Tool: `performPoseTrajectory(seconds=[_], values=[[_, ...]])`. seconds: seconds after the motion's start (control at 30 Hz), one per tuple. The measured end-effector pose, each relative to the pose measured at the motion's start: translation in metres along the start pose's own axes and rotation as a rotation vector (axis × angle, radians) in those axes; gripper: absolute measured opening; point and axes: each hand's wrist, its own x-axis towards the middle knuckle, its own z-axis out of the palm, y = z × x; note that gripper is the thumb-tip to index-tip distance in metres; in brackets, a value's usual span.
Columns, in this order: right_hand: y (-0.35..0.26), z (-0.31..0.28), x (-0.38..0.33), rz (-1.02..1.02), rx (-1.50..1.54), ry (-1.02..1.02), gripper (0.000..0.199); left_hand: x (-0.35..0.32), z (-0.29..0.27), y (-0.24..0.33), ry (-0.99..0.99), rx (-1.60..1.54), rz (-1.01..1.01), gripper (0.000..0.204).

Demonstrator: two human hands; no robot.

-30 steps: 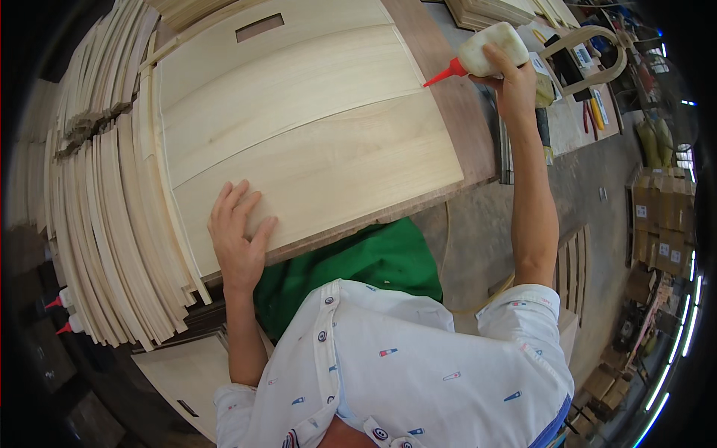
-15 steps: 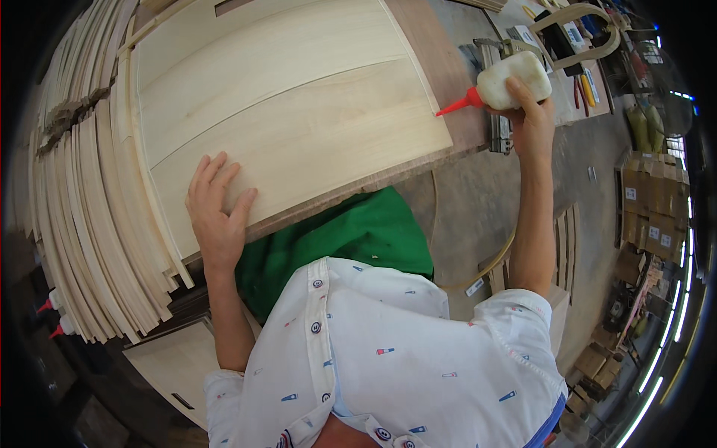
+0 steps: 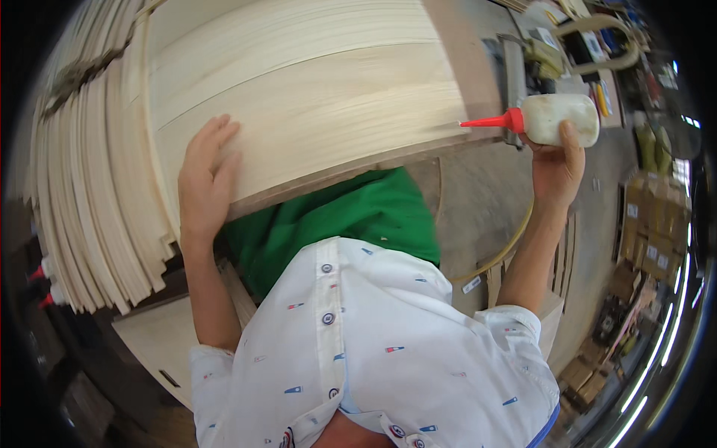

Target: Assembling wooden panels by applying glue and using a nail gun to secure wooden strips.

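My right hand [image 3: 556,168] grips a whitish squeeze glue bottle [image 3: 549,112] with a long red nozzle. The bottle lies nearly level, its tip pointing left by the right edge of a pale wooden panel [image 3: 328,97]. Whether the tip touches the panel I cannot tell. At the panel's near left part is my left hand [image 3: 208,175], fingers stretched out and a little blurred, with nothing in them. The panel rests on a wooden worktop [image 3: 474,60], whose bare brownish strip shows along the right side.
Tall stacks of thin wooden strips [image 3: 89,194] stand along the left. Green cloth [image 3: 351,213] covers my lap below the worktop edge. A metal clamp [image 3: 515,82] sits at the right, near a curved wooden frame [image 3: 620,52]. Cardboard boxes [image 3: 653,216] are piled farther right.
My right hand has moved right and slightly down with the glue bottle, which is now more level. My left hand has shifted a little up and left. The whole view has also shifted.
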Motion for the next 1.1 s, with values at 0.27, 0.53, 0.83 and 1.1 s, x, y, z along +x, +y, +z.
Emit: performPoseTrajectory(seconds=[0.27, 0.53, 0.83, 1.1], values=[[0.046, 0.172, -0.042, 0.17, 0.28, -0.202, 0.047, 0.041, -0.056, -0.077, -0.128, 0.228, 0.14, 0.059], [0.08, 0.292, -0.079, 0.247, 0.244, -0.563, 0.055, 0.045, -0.069, -0.053, -0.198, 0.342, 0.013, 0.07], [0.085, 0.305, -0.093, 0.267, 0.195, -0.632, 0.056, 0.043, -0.062, -0.086, -0.163, 0.352, 0.074, 0.072], [0.074, 0.25, -0.071, 0.236, 0.153, -0.489, 0.055, 0.041, -0.06, -0.082, -0.126, 0.293, 0.023, 0.068]])
